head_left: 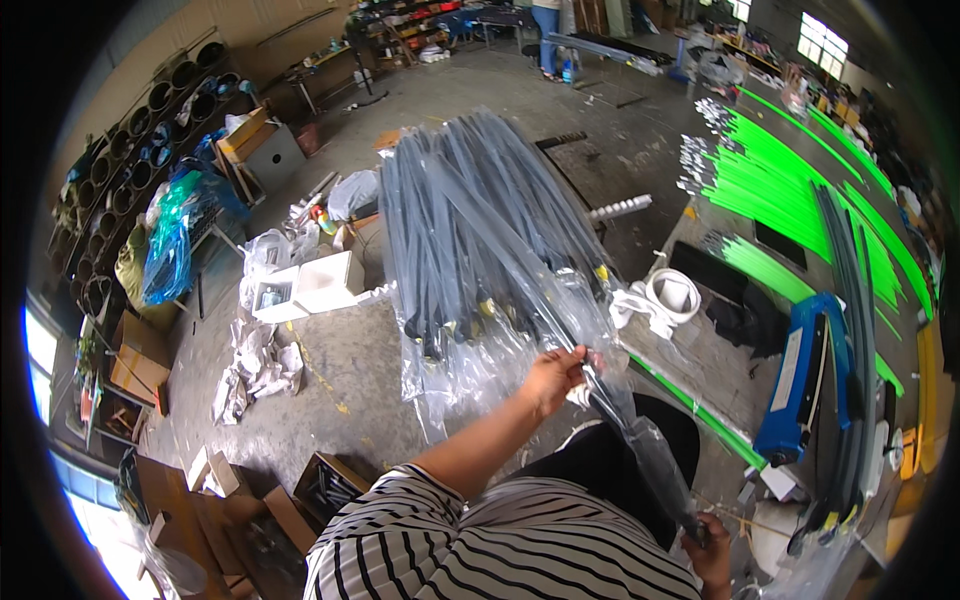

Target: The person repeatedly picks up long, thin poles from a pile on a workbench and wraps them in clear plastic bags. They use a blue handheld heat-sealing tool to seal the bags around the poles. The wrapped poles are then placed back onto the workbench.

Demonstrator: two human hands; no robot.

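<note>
A long dark strip in a clear plastic sleeve runs slantwise across my lap. My left hand is closed around its middle, thumb and fingers pinching the sleeve. Beside my right hip, my right hand grips the near end, its fingers partly cut off by the lower edge. The far part of the strip reaches over a big pile of similar dark strips in clear plastic. Loose sleeve ends hang crumpled at the pile's near side.
On the right bench lie bright green strips, a blue long machine and a white roll. White boxes stand left of the pile. Crumpled paper and open cartons sit on the floor. Another person stands far back.
</note>
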